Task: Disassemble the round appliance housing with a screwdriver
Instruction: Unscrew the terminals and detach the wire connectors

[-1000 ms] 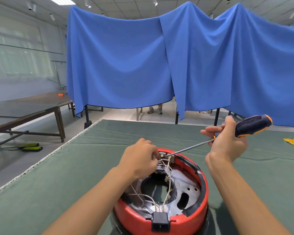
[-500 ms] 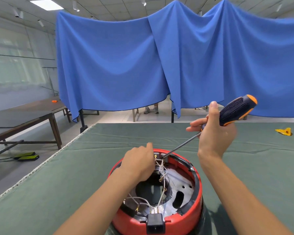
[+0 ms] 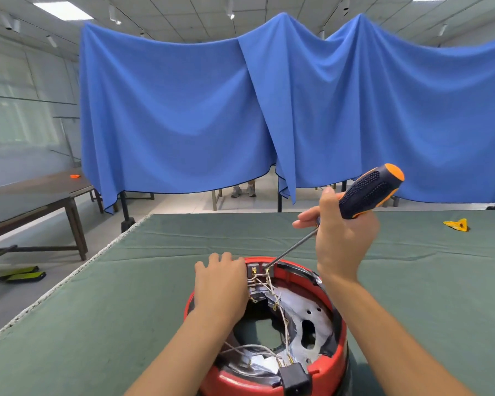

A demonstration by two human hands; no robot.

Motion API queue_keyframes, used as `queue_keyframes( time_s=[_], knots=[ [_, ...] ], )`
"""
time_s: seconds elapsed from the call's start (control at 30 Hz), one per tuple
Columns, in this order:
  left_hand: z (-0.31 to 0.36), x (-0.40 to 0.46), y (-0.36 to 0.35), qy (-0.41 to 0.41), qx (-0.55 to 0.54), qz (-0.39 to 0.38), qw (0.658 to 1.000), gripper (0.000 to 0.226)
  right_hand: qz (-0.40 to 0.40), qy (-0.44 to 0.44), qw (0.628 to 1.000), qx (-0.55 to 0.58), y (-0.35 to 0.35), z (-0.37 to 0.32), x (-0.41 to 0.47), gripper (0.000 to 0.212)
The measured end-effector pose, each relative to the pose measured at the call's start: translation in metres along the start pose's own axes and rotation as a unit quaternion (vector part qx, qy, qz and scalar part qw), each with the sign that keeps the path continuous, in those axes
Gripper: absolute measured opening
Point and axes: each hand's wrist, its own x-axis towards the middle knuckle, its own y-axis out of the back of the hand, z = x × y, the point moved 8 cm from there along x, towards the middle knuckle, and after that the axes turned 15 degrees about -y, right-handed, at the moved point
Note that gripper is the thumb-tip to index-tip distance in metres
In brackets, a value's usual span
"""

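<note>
From the head view, the red round appliance housing (image 3: pixel 269 378) sits open side up on the green-covered surface (image 3: pixel 126 295), close in front of the person and low in the picture, its metal inner plate (image 3: pixel 297 312) and loose white wires (image 3: pixel 272 290) exposed. The relation that matters is at the far rim: a small black terminal block (image 3: pixel 259 270) is fixed there, and the screwdriver (image 3: pixel 340 215) runs as one long slanted line from its orange-and-black handle, up and to the right, down and to the left until the tip meets that block. The right hand (image 3: pixel 343 238) has fingers and thumb curled round the handle's lower end and the top of the shaft, and it stands above and to the right of the housing, well clear of the rim. The left hand (image 3: pixel 220 284) is the nearer one, lying flat with fingers fairly straight on the rim just left of the block, seemingly steadying the housing. Whether the tip is seated in a screw head is too small to tell. I judge that the coming turn calls for pushing along the shaft, down and leftward toward the block, while the left hand braces against it
</note>
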Motion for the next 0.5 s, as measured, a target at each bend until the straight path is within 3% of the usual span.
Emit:
queue_keyframes(
  time_s=[0.3, 0.4, 0.5],
  knots=[
    [-0.023, 0.013, 0.004, 0.035, -0.176, 0.109, 0.978, 0.019, -0.007, -0.021, 1.000, 0.002, -0.018, 0.011, 0.006, 0.033],
    [-0.020, 0.017, 0.000, 0.020, -0.201, 0.123, 0.972, 0.027, -0.031, -0.039, 0.999, -0.015, -0.024, 0.019, 0.011, 0.028],
    [-0.019, 0.021, -0.002, 0.017, -0.224, 0.112, 0.968, 0.020, -0.042, -0.050, 0.994, -0.089, -0.022, 0.020, 0.021, 0.029]
  ],
)
